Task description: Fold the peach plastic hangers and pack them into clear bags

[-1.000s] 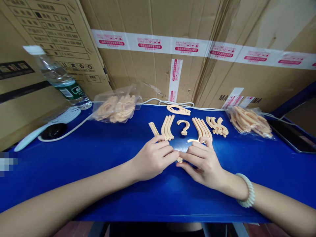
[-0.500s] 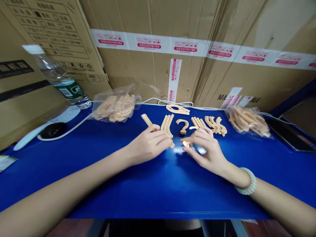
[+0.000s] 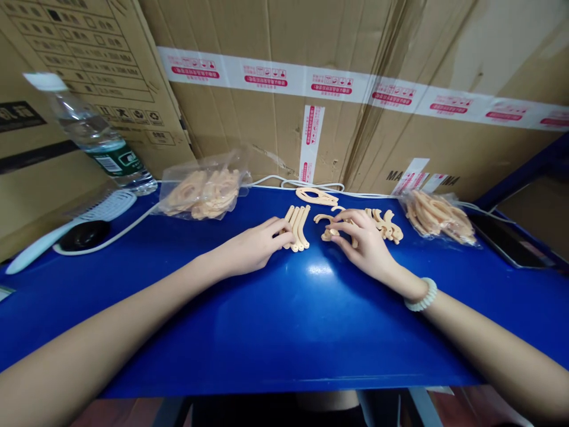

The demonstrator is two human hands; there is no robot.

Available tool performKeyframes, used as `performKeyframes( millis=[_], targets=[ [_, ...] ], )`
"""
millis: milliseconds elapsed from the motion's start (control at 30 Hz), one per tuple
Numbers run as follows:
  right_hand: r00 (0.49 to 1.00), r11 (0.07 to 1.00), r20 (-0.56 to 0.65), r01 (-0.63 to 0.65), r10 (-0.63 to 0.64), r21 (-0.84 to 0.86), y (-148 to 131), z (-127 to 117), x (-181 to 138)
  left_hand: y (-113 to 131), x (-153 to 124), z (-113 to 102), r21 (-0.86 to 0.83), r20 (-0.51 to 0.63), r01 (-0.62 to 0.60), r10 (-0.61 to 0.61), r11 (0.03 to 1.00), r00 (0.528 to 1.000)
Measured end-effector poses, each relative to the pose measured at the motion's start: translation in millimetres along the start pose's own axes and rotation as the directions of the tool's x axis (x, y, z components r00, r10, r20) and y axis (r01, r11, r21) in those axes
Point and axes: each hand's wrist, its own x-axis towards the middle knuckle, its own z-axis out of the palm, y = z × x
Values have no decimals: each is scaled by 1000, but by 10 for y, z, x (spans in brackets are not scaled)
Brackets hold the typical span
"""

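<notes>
My left hand [image 3: 253, 246] lies on the blue table [image 3: 284, 326] with its fingertips pinched on a straight beige strip at the left side of a row of curved beige strips [image 3: 299, 227]. My right hand [image 3: 362, 244], with a pale bead bracelet [image 3: 420, 296] on the wrist, is bent over another row of curved strips and hides most of them. Its thumb and fingers close on a small beige piece beside a hook-shaped piece [image 3: 323, 218]. A flat looped piece [image 3: 315, 196] lies behind them, and wavy pieces [image 3: 387, 224] lie to the right.
Two clear bags of beige parts sit at the back, one on the left [image 3: 204, 193] and one on the right [image 3: 438, 216]. A water bottle [image 3: 98, 139], a white comb [image 3: 104, 209], a black disc [image 3: 77, 235] and a white cable [image 3: 275, 179] are on the left. Cardboard boxes [image 3: 275, 118] wall the back.
Both hands have moved away from me to the rows of parts. The left hand carried its straight strip to the curved strips; the right hand went over the other row.
</notes>
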Motion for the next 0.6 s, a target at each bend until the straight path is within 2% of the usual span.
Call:
performKeyframes(
  millis=[100, 233, 367, 467, 600],
  targets=[
    [999, 1000, 42, -14, 15, -26, 47, 67, 32, 40, 4, 10, -40, -19, -13, 12, 999, 1000],
    [995, 998, 92, -27, 32, -62, 57, 119, 35, 97, 27, -2, 14, -20, -36, 36, 999, 999],
    [993, 1000, 116, -21, 23, -22, 43, 86, 34, 161, 41, 23, 28, -51, -49, 50, 998, 997],
    [997, 999, 75, -3, 0, 42, 51, -12, 34, 206, 35, 72, -21, -73, -41, 39, 999, 997],
    [995, 997, -69, -71, 73, 24, 162, -211, 7, 242, 6, 136, -67, -52, -18, 14, 998, 999]
  ],
)
